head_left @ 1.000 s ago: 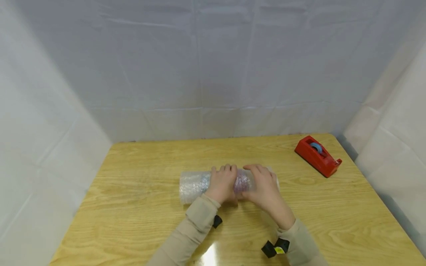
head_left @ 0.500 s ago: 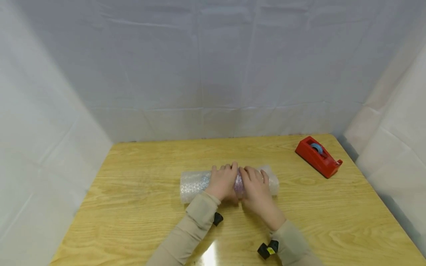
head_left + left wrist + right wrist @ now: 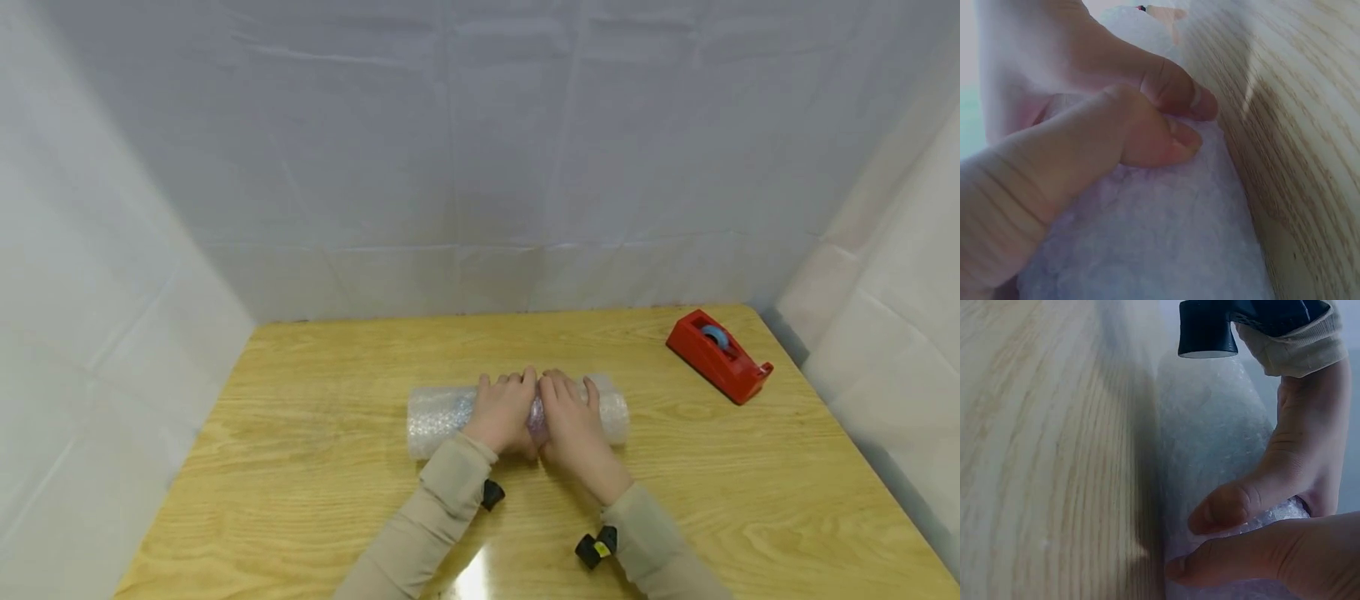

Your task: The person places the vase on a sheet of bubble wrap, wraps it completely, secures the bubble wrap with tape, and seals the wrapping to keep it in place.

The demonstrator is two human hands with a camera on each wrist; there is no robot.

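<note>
A roll of clear bubble wrap [image 3: 437, 423] lies crosswise on the table, with bluish and purple tints showing through its middle. My left hand [image 3: 501, 418] grips it just left of centre, fingers over the far side. Close beside it, my right hand [image 3: 573, 429] holds the roll the same way. In the left wrist view both thumbs press the near side of the bubble wrap [image 3: 1166, 231], almost touching. The right wrist view shows the right thumb [image 3: 1235, 559] on the wrap next to the left one. What is wrapped inside cannot be made out.
A red tape dispenser [image 3: 717, 357] with a blue tape roll stands at the back right of the wooden table [image 3: 315, 500]. White sheeting [image 3: 487, 167] hangs behind the table and at both sides. A black wrist camera [image 3: 597, 546] hangs under the right sleeve.
My right hand has moved left along the roll, closer to the left hand, and its spread fingers have drawn together over the wrap. The left hand has stayed in place.
</note>
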